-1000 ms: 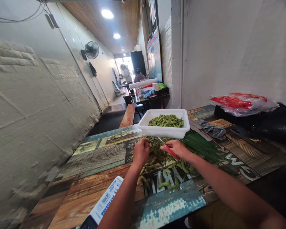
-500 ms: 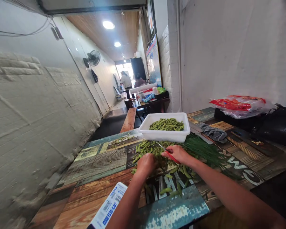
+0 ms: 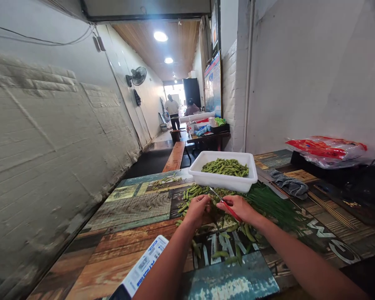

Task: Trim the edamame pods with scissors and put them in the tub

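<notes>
Head view, right hand (image 3: 239, 209) gripping scissors (image 3: 232, 211), left hand (image 3: 196, 210) curled, grasp unclear, tub (image 3: 221, 182) beyond

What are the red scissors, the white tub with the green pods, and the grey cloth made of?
Scissors: the handle looks like smooth plastic, being bright, even red; the blade is probably metal, since it's thin and silvery.
White tub: likely plastic with a smooth, slightly shiny finish, judging by its rounded corners and moulded-looking rim.
Grey cloth: soft, dull fabric, crumpled into folds; cotton or something else, I can't tell.
</notes>
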